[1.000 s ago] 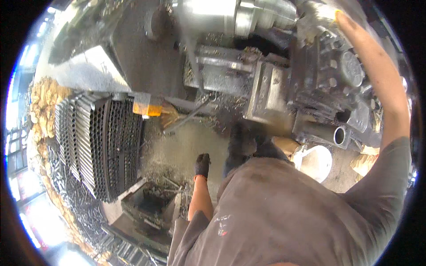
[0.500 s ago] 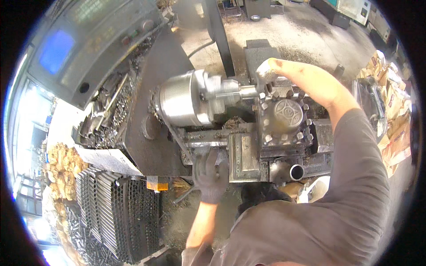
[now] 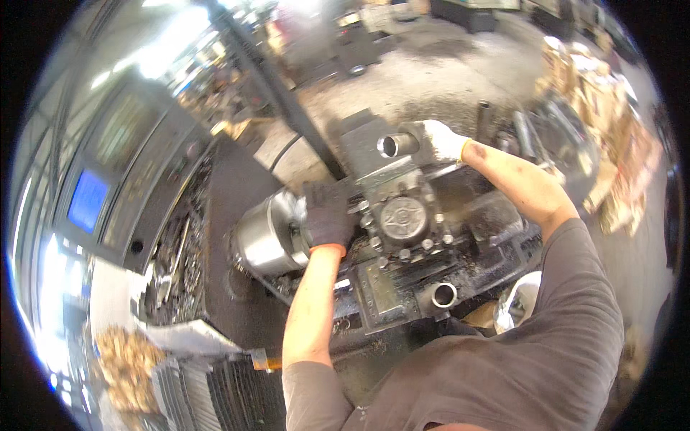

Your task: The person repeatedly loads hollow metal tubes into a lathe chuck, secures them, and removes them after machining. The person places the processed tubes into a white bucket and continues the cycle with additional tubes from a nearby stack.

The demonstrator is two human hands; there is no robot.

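Note:
My right hand, in a white glove with dark fingers, grips a short metal tube above the far side of the lathe. The tube's open end faces left. My left hand, in a dark glove with an orange cuff, is at the jaw side of the shiny lathe chuck. Blur and the dark glove hide its fingers and whatever they touch. Between my arms sits the square tool post, ringed with bolts.
Another tube stands upright on the near side of the carriage. A metal tray of chips and tools lies left of the chuck. Stacked dark tubes stand at lower left, a white bucket at right, paper sacks farther right.
My left hand has risen from the near side of the lathe to the chuck. My right hand now has a tube in it. The chuck's jaws were blurred by spinning; the view has turned.

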